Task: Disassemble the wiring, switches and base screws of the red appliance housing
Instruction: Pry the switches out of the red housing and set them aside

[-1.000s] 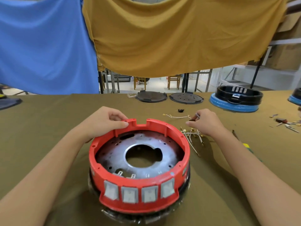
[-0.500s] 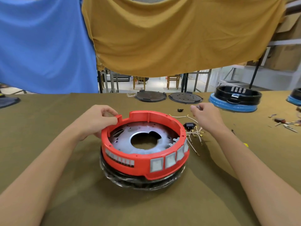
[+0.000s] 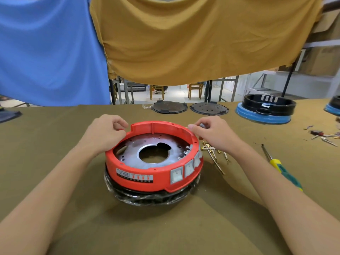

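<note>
Left hand point(image 3: 105, 134) grips the far-left rim of the red housing point(image 3: 154, 173); right hand point(image 3: 214, 134) grips its far-right rim. The housing sits open side up on the bench point(image 3: 55, 181), its switches point(image 3: 185, 171) facing front-right. Loose wires point(image 3: 215, 153) lie just beside it.

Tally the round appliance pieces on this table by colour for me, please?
Red housing: 1
Black rings on blue bases: 2, the second cut off at the picture's edge
Dark flat discs: 2
Total: 5
</note>
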`<state>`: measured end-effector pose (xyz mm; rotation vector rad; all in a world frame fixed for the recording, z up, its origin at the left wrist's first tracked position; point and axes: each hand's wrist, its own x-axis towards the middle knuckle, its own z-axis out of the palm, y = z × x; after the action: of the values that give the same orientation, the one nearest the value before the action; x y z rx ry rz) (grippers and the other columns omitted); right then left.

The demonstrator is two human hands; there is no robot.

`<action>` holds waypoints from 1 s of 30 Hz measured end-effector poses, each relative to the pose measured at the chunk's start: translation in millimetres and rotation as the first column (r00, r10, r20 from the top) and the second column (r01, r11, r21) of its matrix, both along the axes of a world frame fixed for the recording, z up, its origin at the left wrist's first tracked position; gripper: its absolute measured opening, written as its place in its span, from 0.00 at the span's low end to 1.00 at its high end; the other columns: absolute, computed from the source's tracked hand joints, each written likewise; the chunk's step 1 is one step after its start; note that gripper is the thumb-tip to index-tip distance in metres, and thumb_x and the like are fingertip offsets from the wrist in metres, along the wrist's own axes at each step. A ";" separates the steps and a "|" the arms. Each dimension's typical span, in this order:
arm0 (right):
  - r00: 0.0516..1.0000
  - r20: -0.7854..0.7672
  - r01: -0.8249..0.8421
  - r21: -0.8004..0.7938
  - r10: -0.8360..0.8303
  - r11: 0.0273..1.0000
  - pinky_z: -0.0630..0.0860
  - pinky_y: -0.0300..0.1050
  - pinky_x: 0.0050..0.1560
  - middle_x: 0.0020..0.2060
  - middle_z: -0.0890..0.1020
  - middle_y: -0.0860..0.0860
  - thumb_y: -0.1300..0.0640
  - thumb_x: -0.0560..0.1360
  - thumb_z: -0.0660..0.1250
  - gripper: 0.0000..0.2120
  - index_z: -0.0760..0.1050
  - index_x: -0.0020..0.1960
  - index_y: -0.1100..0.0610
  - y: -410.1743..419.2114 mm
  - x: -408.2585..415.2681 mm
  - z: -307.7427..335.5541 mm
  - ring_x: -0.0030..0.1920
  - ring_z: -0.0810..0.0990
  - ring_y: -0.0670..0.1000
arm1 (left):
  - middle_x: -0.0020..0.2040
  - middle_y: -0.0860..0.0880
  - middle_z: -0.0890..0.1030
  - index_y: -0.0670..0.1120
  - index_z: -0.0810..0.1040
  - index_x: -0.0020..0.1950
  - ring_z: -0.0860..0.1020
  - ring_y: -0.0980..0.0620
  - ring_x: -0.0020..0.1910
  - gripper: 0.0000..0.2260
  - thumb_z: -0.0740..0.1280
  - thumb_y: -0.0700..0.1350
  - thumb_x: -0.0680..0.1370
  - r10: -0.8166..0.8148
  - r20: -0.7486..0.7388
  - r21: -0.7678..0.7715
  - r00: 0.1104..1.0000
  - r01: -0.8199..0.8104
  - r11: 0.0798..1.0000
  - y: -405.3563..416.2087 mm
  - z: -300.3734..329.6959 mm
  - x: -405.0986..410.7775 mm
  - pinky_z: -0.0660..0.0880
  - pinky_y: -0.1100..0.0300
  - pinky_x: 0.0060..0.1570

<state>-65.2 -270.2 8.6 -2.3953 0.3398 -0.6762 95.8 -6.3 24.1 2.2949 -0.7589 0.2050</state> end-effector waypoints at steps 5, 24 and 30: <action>0.994 -0.066 -0.084 0.043 0.086 0.996 0.80 0.52 0.53 0.46 0.84 0.46 0.41 0.77 0.67 0.11 0.81 0.49 0.47 6.5 0.5 0.3 0.50 0.82 0.47 | 0.45 0.53 0.82 0.51 0.83 0.47 0.78 0.58 0.43 0.10 0.67 0.37 0.75 0.044 -0.065 -0.048 0.997 -0.047 0.998 5.8 -0.9 9.0 0.71 0.61 0.36; 0.996 -0.061 -0.064 0.036 0.066 0.997 0.73 0.38 0.30 0.31 0.79 0.43 0.52 0.74 0.67 0.05 0.80 0.49 0.48 24.0 1.0 6.3 0.25 0.78 0.38 | 0.52 0.63 0.79 0.63 0.75 0.62 0.79 0.65 0.50 0.19 0.71 0.63 0.72 -0.635 -0.093 0.341 0.767 0.624 0.703 -25.3 16.5 -96.9 0.78 0.64 0.50; 0.976 -0.160 -0.169 -0.119 0.149 0.978 0.64 0.40 0.31 0.22 0.71 0.45 0.52 0.77 0.66 0.16 0.77 0.36 0.61 24.3 -6.5 13.0 0.25 0.67 0.44 | 0.54 0.61 0.81 0.63 0.78 0.60 0.78 0.60 0.53 0.18 0.73 0.44 0.76 -0.619 -0.270 0.332 0.738 0.675 0.659 0.7 33.1 -69.8 0.76 0.62 0.55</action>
<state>-71.8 -245.9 21.6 -2.5737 0.1661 -0.4590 26.1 -5.6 57.2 2.2006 -1.6234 -0.4892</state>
